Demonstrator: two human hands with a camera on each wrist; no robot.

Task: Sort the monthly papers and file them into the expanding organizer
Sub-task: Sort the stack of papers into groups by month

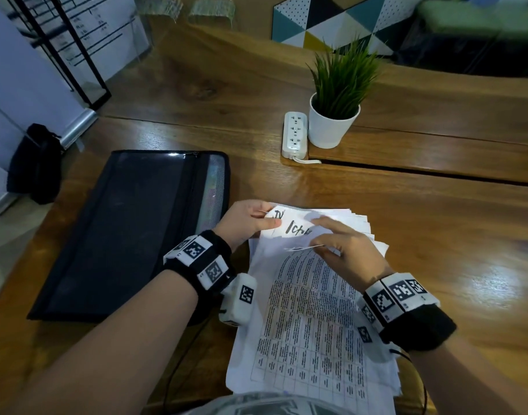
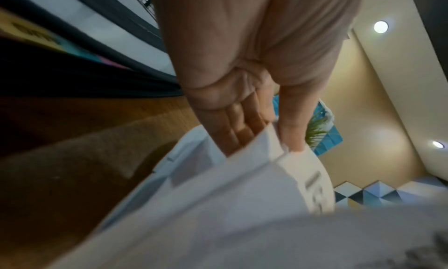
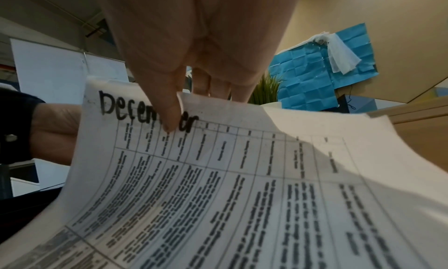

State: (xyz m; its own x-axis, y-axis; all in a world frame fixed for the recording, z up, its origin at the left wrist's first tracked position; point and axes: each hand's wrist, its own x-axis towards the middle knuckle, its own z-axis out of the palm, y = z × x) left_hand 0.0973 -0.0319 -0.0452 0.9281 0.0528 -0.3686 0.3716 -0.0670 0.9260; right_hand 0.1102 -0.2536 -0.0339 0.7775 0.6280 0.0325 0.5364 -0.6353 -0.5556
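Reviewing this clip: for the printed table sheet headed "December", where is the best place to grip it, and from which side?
Probably the far top edge, by the handwritten heading, coming from the right. The white printed table sheet headed "December" already curls up there off the white paper stack, so a thumb fits above and fingers beneath, as the right hand pinches it now.

Both hands (image 1: pixel 295 235) on papers (image 1: pixel 310 319)

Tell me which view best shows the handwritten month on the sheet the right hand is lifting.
The right wrist view: the white printed table sheet fills it, "December" readable though the right hand has its thumb across the middle letters. The head view shows only the sheet's lifted edge. In the left wrist view, blurred white paper cannot be told apart.
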